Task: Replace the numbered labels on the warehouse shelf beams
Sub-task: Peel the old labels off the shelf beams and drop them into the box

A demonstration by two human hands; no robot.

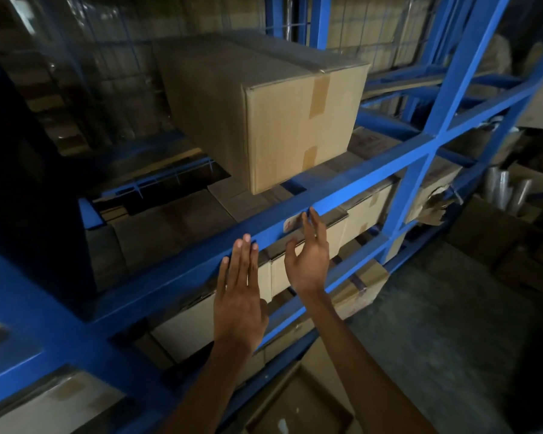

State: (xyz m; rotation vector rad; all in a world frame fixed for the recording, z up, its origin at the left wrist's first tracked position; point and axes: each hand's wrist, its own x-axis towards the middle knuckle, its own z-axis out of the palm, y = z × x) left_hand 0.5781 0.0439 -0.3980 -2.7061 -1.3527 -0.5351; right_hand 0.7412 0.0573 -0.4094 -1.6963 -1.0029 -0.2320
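Observation:
A blue shelf beam (182, 270) runs diagonally across the view from lower left to upper right. A small white label (292, 223) with red marks sticks on its front face. My right hand (309, 256) is raised just below and right of the label, fingers straight, with the fingertips at the label's right edge. My left hand (240, 292) lies flat with straight fingers, its fingertips touching the beam to the left of the label. Neither hand holds anything.
A large taped cardboard box (282, 120) sits on the shelf above the beam. More boxes (367, 211) fill the level below. A blue upright (420, 170) crosses at right. An open carton (298, 405) lies on the floor near my arms.

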